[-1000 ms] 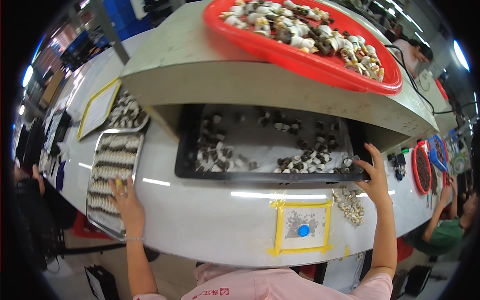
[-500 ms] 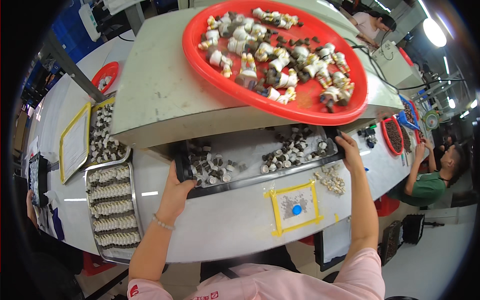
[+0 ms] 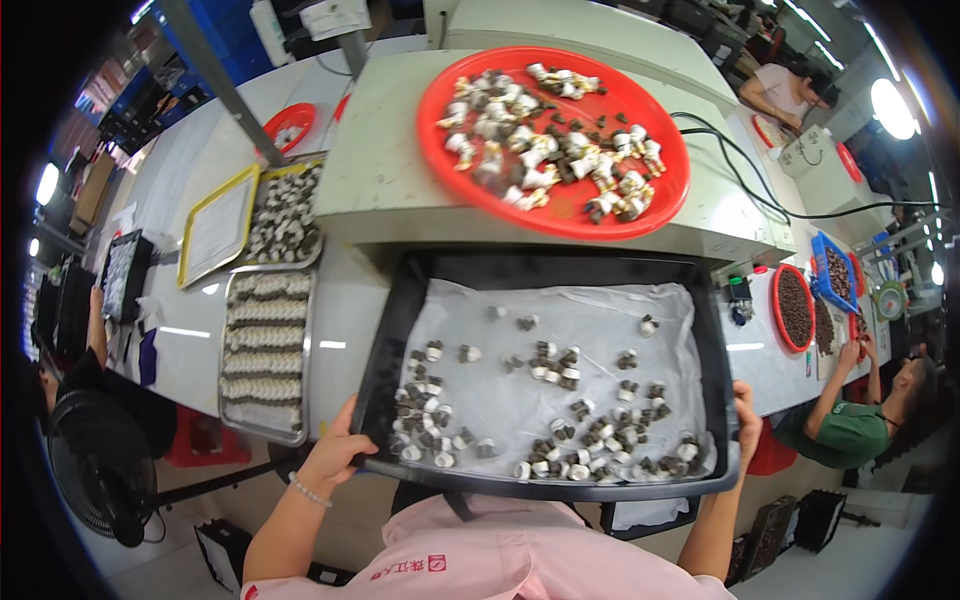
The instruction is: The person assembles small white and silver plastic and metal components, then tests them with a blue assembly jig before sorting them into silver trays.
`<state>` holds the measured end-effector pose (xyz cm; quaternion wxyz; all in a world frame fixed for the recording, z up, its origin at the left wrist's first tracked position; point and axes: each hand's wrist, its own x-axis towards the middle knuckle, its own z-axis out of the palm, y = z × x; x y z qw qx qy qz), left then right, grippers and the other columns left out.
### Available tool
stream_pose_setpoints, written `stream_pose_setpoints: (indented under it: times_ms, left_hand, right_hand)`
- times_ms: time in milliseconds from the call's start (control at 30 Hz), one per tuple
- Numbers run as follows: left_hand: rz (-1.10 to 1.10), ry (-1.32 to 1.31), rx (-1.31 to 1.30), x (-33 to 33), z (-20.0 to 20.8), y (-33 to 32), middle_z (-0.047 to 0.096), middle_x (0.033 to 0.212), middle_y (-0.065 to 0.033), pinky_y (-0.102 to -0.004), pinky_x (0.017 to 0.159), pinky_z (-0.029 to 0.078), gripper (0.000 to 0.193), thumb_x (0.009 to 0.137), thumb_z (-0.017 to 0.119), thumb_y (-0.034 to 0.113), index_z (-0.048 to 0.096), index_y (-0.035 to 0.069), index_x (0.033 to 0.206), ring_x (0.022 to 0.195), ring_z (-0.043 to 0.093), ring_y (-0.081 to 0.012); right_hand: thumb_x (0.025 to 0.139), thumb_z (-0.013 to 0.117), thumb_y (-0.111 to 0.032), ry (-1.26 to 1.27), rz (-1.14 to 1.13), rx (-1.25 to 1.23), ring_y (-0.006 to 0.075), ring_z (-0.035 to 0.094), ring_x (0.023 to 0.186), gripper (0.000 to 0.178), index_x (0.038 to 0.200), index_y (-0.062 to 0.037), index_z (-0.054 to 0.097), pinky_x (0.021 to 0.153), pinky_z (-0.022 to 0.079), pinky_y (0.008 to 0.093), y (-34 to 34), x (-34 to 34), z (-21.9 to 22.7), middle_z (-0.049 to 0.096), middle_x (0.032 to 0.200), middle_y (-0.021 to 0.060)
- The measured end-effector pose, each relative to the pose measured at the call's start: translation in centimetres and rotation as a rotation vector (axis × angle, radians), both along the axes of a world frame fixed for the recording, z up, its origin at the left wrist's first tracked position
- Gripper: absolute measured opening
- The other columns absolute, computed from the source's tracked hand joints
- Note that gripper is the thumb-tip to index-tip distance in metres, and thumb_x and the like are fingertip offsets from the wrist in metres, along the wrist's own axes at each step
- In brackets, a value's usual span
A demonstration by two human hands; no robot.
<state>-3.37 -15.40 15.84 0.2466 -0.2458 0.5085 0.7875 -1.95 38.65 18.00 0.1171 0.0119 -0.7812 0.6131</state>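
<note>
A large black tray (image 3: 716, 330) lined with a white sheet (image 3: 480, 320) is held out in front of me. My left hand (image 3: 340, 447) grips its near left corner, thumb on the rim and fingers partly hidden beneath. My right hand (image 3: 746, 420) holds the right wall near the front corner, its fingers wrapped round the edge. Many small white-and-dark pieces (image 3: 600, 437) lie loose on the sheet, mostly toward the near side. Behind the tray, a round red tray (image 3: 570, 222) piled with white, dark and yellow figurines (image 3: 540, 145) sits on a pale green metal box (image 3: 380, 160).
Left of the tray stand a metal tray (image 3: 228, 345) with rows of figurines and a yellow-rimmed tray (image 3: 182, 262). A black fan (image 3: 95, 465) is at lower left. To the right are red baskets (image 3: 790, 345), a blue basket (image 3: 828, 270) and a person in green (image 3: 850, 420).
The black tray has come out from under the green box toward me, both hands still gripping it. It now covers the yellow-taped sheet. The view has shifted.
</note>
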Motion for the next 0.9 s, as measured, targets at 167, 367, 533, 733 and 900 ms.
stream_pose_setpoints:
  times_ms: [167,367,533,733,900]
  left_hand:
    - [-0.195,-0.095,0.112,2.6,-1.6,-3.4,0.056,0.107,-0.0085,-0.0266,0.071,0.049,0.085,0.062,0.050,-0.016,0.029,0.010,0.139,0.087,0.058,-0.0152]
    - [-0.414,-0.092,0.311,3.5,-0.6,-8.9,0.053,0.110,-0.0128,-0.0427,0.067,0.056,0.077,0.068,0.043,-0.008,0.024,0.012,0.140,0.085,0.062,-0.0228]
    - [-0.518,-0.121,0.373,3.0,0.2,-12.8,0.053,0.112,-0.0171,-0.0526,0.069,0.055,0.065,0.073,0.047,0.000,0.028,0.008,0.135,0.091,0.062,-0.0310]
    - [-0.555,-0.080,0.370,2.2,-1.0,-15.5,0.058,0.112,-0.0168,-0.0525,0.074,0.052,0.055,0.087,0.048,0.035,0.035,0.008,0.133,0.094,0.061,-0.0330]
    - [-0.461,-0.015,0.377,1.9,-3.0,-16.3,0.053,0.122,-0.0138,-0.0473,0.080,0.047,0.071,0.084,0.040,0.060,0.039,0.009,0.133,0.104,0.056,-0.0302]
  right_hand:
    - [0.083,0.032,-0.071,0.544,-0.383,-0.086,0.0285,0.051,0.098,0.070,0.064,-0.0053,0.047,0.101,0.023,0.0439,-9.9,-2.0,5.7,0.048,0.112,0.0175]
    - [0.092,0.010,-0.056,0.438,0.409,0.259,0.0213,0.052,0.068,0.072,0.058,-0.0064,0.048,0.103,0.020,0.0454,-10.5,1.3,11.9,0.053,0.058,0.0069]
    - [0.097,0.010,-0.045,0.289,0.329,0.150,0.0179,0.042,0.056,0.068,0.050,-0.0088,0.042,0.069,0.033,0.0289,-17.7,0.9,16.0,0.043,0.050,0.0032]
    - [0.096,0.012,-0.048,0.083,0.276,0.052,0.0209,0.040,0.052,0.067,0.051,-0.0056,0.038,0.057,0.032,0.0272,-19.6,-0.9,18.4,0.039,0.050,0.0085]
    - [0.096,0.013,-0.049,-0.022,0.265,-0.006,0.0183,0.037,0.046,0.067,0.054,-0.0054,0.042,0.048,0.033,0.0265,-17.6,-3.8,18.6,0.040,0.050,0.0078]
